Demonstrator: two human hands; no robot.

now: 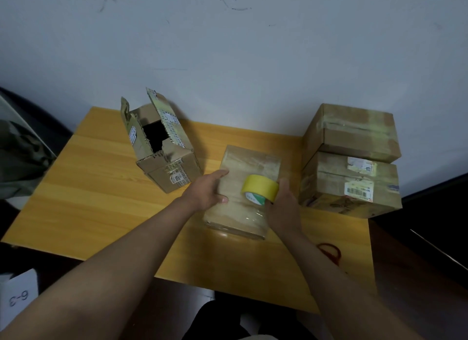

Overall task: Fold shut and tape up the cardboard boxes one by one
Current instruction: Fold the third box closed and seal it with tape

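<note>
- The flat, closed cardboard box with glossy clear tape across its top (249, 190) lies at the middle of the yellow wooden surface (101, 200); it serves as the landmark for all that follows; it seems to be the box now in work, at the taping step.
- The left hand (206, 191) lies against the left side of that box, fingers straight along its edge and the thumb on top; the hand is relaxed and clamps nothing; I judge it is there to steady the box.
- The right hand (281, 205) is wrapped round the yellow roll of tape with a green-and-white core (259, 189), which rests on top of the box toward its right side; probably held so that tape can be drawn over the seam.
- To the left of the box and farther back stands the tall brown cardboard box with its top flaps up (164, 147), its inside dark; it is not yet folded shut.
- To the right of the box, two closed brown cardboard boxes stacked one on the other (352, 162) appear already taped and set aside.
- Near the box's front right, red-handled scissors (329, 252) lie on the surface, partly hidden by the right forearm; likely kept close for cutting tape.
</note>
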